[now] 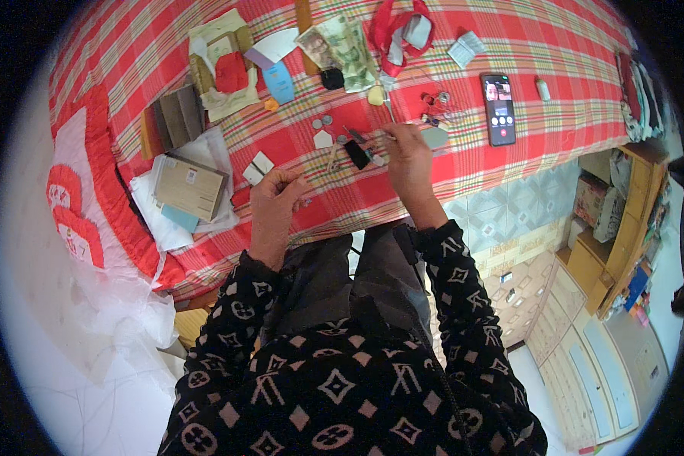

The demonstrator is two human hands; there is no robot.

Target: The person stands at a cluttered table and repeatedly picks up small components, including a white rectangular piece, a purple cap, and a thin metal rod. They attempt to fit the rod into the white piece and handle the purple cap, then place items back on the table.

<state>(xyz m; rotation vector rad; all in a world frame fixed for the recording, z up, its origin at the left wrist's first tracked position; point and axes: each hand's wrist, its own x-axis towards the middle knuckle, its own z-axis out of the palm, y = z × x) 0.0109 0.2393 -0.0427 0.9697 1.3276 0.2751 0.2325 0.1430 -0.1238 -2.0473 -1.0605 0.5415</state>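
Observation:
My left hand point(276, 204) is held above the near edge of a red plaid cloth point(456, 171), thumb and fingers pinched together. Whatever sits at its fingertips is too small to name. My right hand point(410, 161) is also closed, fingertips pressed together near a thin light stick point(390, 111); whether it grips the stick I cannot tell. Between the hands lie a small black rectangular piece point(356, 154), a white house-shaped tag point(323, 139) and several coin-like discs point(326, 120). A white card point(259, 167) rests beyond my left hand. Right of my right fingertips lies a grey-green oval piece point(435, 137).
A lit phone point(498, 110) lies at the right, past thin wire loops point(437, 99). Farther back are banknotes point(340, 52) and a red strap point(391, 34). Leftward sit a cardboard packet point(191, 188) and dark folded fabric point(178, 118). A wooden cabinet point(589, 266) stands at right.

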